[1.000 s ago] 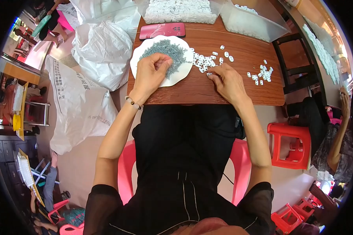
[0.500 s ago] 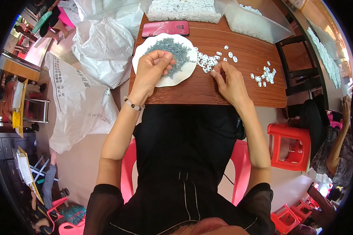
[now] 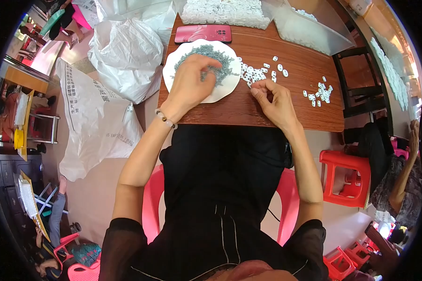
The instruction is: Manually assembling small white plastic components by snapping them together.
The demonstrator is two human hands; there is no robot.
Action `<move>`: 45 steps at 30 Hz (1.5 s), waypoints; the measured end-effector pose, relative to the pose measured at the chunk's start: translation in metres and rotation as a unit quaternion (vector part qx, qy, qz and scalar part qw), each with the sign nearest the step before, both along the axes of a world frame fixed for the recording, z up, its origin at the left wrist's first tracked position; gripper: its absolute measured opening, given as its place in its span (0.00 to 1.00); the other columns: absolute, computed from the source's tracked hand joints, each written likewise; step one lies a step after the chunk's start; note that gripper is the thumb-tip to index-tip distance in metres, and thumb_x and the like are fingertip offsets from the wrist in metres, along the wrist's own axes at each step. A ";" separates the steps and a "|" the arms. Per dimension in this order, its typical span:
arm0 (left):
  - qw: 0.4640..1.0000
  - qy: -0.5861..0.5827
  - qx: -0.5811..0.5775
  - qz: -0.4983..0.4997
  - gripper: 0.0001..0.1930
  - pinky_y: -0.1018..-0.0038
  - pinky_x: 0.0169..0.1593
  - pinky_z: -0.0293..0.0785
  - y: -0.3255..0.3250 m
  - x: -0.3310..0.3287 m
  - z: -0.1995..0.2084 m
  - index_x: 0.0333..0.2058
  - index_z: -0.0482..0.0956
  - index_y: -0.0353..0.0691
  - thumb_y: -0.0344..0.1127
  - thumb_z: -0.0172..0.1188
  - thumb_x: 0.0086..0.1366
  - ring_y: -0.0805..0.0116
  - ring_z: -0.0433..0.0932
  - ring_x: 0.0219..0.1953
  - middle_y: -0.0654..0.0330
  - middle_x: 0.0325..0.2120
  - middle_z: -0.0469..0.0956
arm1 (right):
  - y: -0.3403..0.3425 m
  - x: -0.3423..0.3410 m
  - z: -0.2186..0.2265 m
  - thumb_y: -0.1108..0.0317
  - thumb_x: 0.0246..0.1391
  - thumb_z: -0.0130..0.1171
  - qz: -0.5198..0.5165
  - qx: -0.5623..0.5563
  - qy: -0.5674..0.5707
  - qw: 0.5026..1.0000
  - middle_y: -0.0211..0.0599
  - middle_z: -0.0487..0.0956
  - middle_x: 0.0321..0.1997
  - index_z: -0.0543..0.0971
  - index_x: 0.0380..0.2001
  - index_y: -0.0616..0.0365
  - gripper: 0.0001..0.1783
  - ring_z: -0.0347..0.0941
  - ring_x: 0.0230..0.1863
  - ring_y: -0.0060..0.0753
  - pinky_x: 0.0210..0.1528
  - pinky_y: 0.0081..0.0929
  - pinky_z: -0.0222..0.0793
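Note:
A white plate [image 3: 226, 90] with a wavy rim bears a pile of small grey-green metal pieces [image 3: 206, 50], thin like screws or pins. My left hand [image 3: 196, 78] is over this pile, its thumb and index finger apart; the other fingers are partly hidden beneath it. Right of the plate lies a cluster of small white oval pieces [image 3: 254, 75] with dark holes. At the near edge of that cluster, my right hand [image 3: 274, 99] holds its thumb and fingers pinched together. What is between its fingertips is too small to make out.
A pink phone [image 3: 203, 34] lies behind the plate. Clear bins [image 3: 309, 35] of white pieces stand at the table's back. More white pieces [image 3: 320, 94] lie to the right. White sacks [image 3: 125, 61] stand left of the wooden table [image 3: 248, 114]; a red stool [image 3: 346, 159] is at right.
My left hand has gone from a closed pinch above the plate to fingers apart over the metal pieces. My right hand stays pinched near the white pieces. The view has shifted slightly.

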State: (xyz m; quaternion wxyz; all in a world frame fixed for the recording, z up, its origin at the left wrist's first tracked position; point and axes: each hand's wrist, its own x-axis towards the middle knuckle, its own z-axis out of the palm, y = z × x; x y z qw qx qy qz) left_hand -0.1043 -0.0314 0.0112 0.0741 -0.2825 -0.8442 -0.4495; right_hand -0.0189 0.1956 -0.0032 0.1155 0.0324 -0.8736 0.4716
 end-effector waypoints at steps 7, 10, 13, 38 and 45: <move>0.960 0.196 -0.167 -0.107 0.23 0.66 0.49 0.66 0.012 -0.004 -0.003 0.44 0.82 0.48 0.19 0.51 0.52 0.54 0.67 0.46 0.55 0.44 0.69 | 0.002 0.005 -0.001 0.69 0.54 0.61 0.003 -0.012 -0.012 1.000 0.39 0.78 0.22 0.79 0.34 0.64 0.08 0.69 0.22 0.25 0.27 0.24 0.65; 0.955 0.201 -0.197 -0.091 0.23 0.66 0.50 0.67 0.005 -0.003 -0.007 0.45 0.82 0.48 0.19 0.51 0.52 0.53 0.67 0.46 0.55 0.44 0.69 | 0.005 0.006 -0.002 0.69 0.54 0.61 0.001 0.004 -0.010 1.000 0.40 0.78 0.23 0.79 0.34 0.64 0.08 0.69 0.23 0.25 0.27 0.24 0.65; 0.957 0.196 -0.205 -0.053 0.21 0.67 0.50 0.66 -0.006 -0.003 -0.007 0.43 0.83 0.46 0.20 0.52 0.52 0.55 0.66 0.46 0.55 0.44 0.69 | 0.004 0.007 0.000 0.69 0.55 0.62 -0.001 0.004 -0.021 1.000 0.26 0.76 0.23 0.80 0.35 0.64 0.09 0.66 0.26 0.15 0.29 0.17 0.63; 0.991 -0.118 0.054 0.015 0.07 0.83 0.28 0.64 -0.011 -0.016 -0.018 0.32 0.81 0.33 0.31 0.61 0.60 0.81 0.68 0.22 0.68 0.20 0.76 | 0.008 0.010 0.002 0.66 0.59 0.57 -0.022 -0.089 -0.019 0.996 0.28 0.78 0.23 0.79 0.32 0.64 0.10 0.68 0.25 0.13 0.28 0.17 0.64; 0.916 -0.283 0.285 0.005 0.07 0.87 0.27 0.62 -0.012 -0.014 0.002 0.33 0.82 0.33 0.31 0.63 0.58 0.84 0.67 0.22 0.68 0.23 0.77 | -0.013 -0.009 0.018 0.68 0.59 0.56 0.039 -0.084 -0.022 0.995 0.25 0.77 0.25 0.80 0.35 0.64 0.09 0.67 0.26 0.11 0.28 0.15 0.62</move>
